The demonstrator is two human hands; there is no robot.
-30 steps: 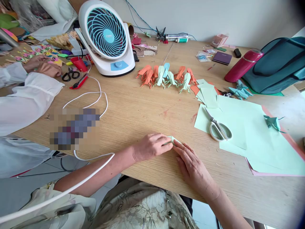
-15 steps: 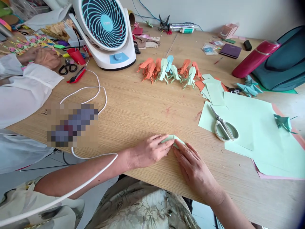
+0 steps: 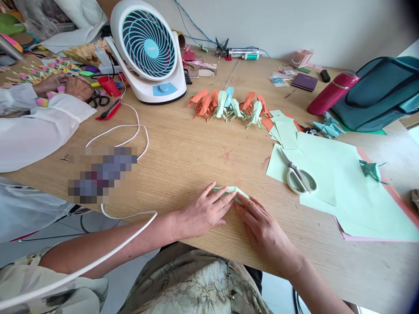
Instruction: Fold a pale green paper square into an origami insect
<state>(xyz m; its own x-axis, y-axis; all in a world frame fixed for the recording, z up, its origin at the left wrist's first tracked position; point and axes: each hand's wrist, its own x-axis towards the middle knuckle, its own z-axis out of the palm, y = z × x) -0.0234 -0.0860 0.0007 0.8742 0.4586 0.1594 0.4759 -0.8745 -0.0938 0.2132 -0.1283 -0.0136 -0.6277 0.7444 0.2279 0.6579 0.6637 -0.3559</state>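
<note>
A folded strip of pale green paper point(image 3: 241, 194) lies on the wooden table near its front edge, largely covered by my fingers. My left hand point(image 3: 204, 210) rests on its left part with the fingers spread, fingertips flat on the paper. On the right part, my right hand point(image 3: 263, 229) has its fingers pressed together on the paper's edge, the fingertips of both hands nearly touching at the middle fold. White-handled scissors point(image 3: 300, 176) lie to the right on large pale green sheets point(image 3: 352, 196).
Folded paper figures point(image 3: 229, 104) stand in a row behind my hands. Beyond are a fan point(image 3: 150, 52), a red bottle point(image 3: 334, 93) and a teal bag point(image 3: 376, 96). Another person's hands point(image 3: 77, 87) rest at the far left. A white cable point(image 3: 131, 212) crosses over my left forearm.
My left hand's fingers have spread further apart along the paper, uncovering a little more of its left end. The view has shifted slightly to the right.
</note>
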